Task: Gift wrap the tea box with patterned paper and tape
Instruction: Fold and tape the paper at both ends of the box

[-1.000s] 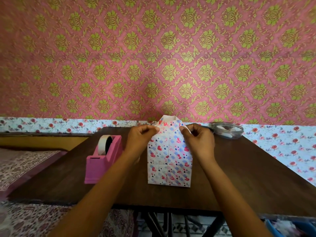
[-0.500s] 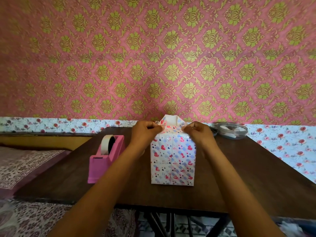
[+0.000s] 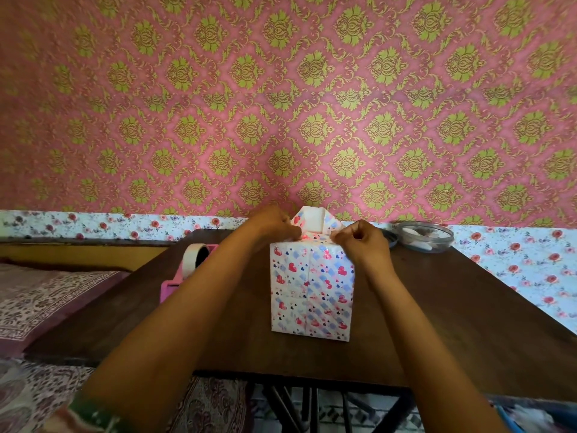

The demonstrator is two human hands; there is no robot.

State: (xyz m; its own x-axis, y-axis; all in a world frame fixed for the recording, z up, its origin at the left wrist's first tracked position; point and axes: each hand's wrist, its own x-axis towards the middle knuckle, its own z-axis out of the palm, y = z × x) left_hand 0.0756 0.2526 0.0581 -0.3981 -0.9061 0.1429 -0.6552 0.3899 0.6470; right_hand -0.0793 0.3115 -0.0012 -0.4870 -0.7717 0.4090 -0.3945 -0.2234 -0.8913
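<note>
Big pink-and-green damask wallpaper (image 3: 281, 104) fills the top half, w/ a floral border strip (image 3: 93, 225) along its base. Below it, dark wood table (image 3: 452, 307), near edge running across the lower part of the view. Off the table's left edge, a patterned bedspread (image 3: 46, 295).

Tea box (image 3: 312, 292) stands upright mid-table, a bit back from the near edge, already covered in white paper w/ red hearts & blue checks. At its top, the far paper flap (image 3: 312, 218) sticks up, white inside facing us.

Pink tape dispenser (image 3: 170, 284) sits toward the table's left edge, partly hidden by the left forearm; tape roll (image 3: 190, 260) is mounted in it. Clear round container (image 3: 421, 237) at the far right corner, white bits inside, can't tell what.

Left hand (image 3: 271, 225) is at the box's top left corner, fingers curled, pinching the paper there. Right hand (image 3: 362, 242) mirrors it at the top right corner, fingers bunched tight, pinching the paper edge. Hands are apart, w/ the flap between them.
</note>
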